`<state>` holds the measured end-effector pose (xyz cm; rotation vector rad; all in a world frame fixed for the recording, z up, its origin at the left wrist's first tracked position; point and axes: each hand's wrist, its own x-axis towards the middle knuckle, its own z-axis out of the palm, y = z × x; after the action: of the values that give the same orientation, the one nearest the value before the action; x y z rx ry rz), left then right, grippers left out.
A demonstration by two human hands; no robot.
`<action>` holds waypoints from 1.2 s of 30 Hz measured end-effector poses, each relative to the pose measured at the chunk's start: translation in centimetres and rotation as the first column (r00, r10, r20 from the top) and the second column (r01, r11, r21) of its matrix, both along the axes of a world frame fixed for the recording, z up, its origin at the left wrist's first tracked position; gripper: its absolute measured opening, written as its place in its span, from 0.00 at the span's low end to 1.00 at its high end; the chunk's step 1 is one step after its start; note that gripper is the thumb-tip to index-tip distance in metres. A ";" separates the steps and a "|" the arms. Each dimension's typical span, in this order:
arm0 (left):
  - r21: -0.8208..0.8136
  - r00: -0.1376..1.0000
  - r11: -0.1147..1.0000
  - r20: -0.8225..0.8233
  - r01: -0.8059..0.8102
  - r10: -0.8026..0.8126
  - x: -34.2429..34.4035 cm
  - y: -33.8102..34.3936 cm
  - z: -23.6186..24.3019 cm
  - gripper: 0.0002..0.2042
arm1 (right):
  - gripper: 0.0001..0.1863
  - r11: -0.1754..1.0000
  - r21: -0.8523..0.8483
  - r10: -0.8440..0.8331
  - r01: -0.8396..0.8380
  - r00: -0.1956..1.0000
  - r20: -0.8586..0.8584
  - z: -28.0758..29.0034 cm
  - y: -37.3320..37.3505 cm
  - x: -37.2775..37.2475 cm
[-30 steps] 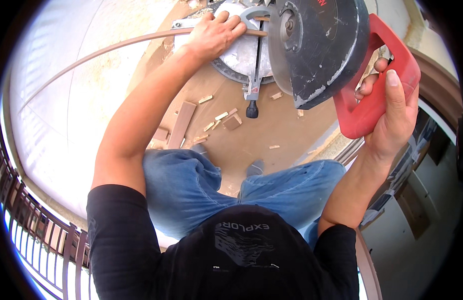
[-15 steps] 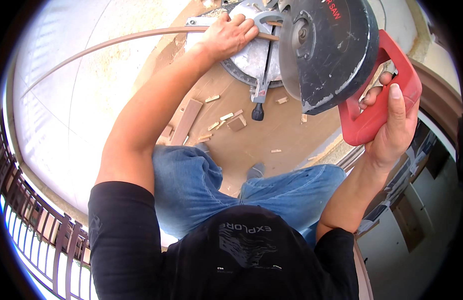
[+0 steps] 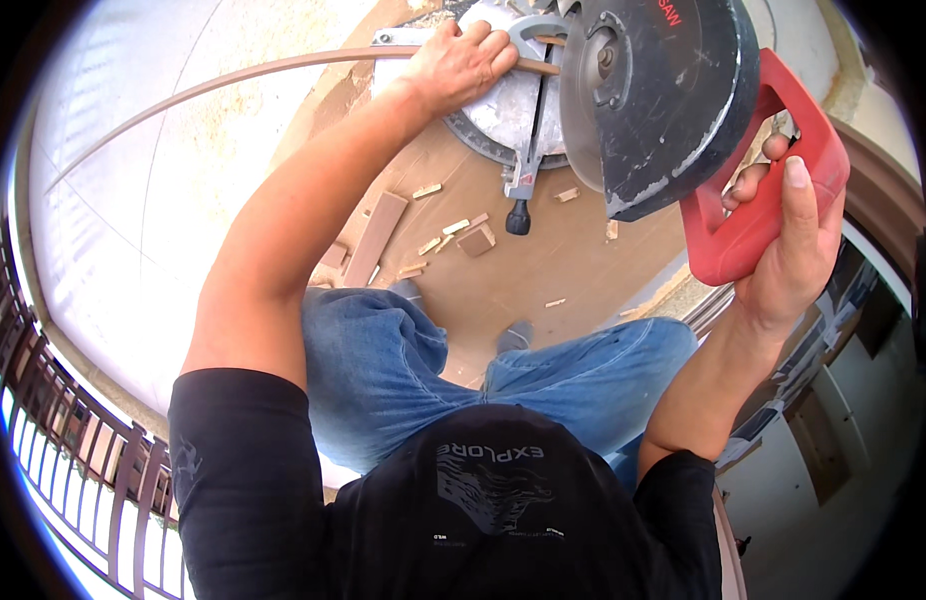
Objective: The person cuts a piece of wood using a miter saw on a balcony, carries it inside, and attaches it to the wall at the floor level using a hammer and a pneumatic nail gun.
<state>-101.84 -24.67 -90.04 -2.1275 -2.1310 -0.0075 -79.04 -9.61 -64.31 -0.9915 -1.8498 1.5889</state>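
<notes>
My left hand [image 3: 455, 68] presses a long, thin brown wood strip [image 3: 253, 73] against the fence [image 3: 398, 37] of a miter saw. The strip reaches far out to the left, and its cut end lies close to the saw blade [image 3: 581, 130]. Around the red handle [image 3: 718, 245] my right hand [image 3: 798, 235] is closed, with the thumb along its outer side. The black blade guard [image 3: 673, 110] hangs tilted to the right of the round saw table [image 3: 475, 125]. A lock knob [image 3: 518, 218] sticks out at the saw's front.
Small wood offcuts [image 3: 455, 228] and a flat brown board piece [image 3: 376, 238] lie on the brown floor sheet [image 3: 463, 310] between the saw and my feet. Sawdust dots the pale floor at left. A railing [image 3: 123, 490] runs along the lower left, and a doorway opens at right.
Both hands keep their grips on the strip and the handle. The view has shifted slightly; no clear movement of the saw or strip shows.
</notes>
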 end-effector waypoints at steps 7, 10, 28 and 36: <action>0.037 1.000 0.999 -0.007 0.005 -0.005 -0.1 0.0 -0.4 0.11 | 0.18 0.999 0.004 0.047 -0.046 0.999 -0.023 -0.4 -0.2 0.7; 0.061 1.000 0.998 0.003 0.006 -0.006 -0.2 0.0 -0.5 0.11 | 0.18 0.999 -0.016 0.047 -0.048 0.998 -0.044 -0.7 -0.3 0.8; 0.105 0.999 0.994 0.032 0.025 -0.028 -0.5 0.0 -0.9 0.08 | 0.24 0.999 0.020 0.032 -0.030 0.992 -0.123 -4.0 -4.0 3.6; 0.086 0.998 0.996 0.055 0.009 -0.013 -0.4 0.0 -0.8 0.07 | 0.26 0.996 0.079 0.057 -0.044 0.985 -0.166 -6.7 -5.6 5.6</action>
<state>-102.24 -24.71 -90.89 -2.1142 -2.1079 -0.1582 -73.48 -15.19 -71.05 -0.7592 -1.8170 1.5693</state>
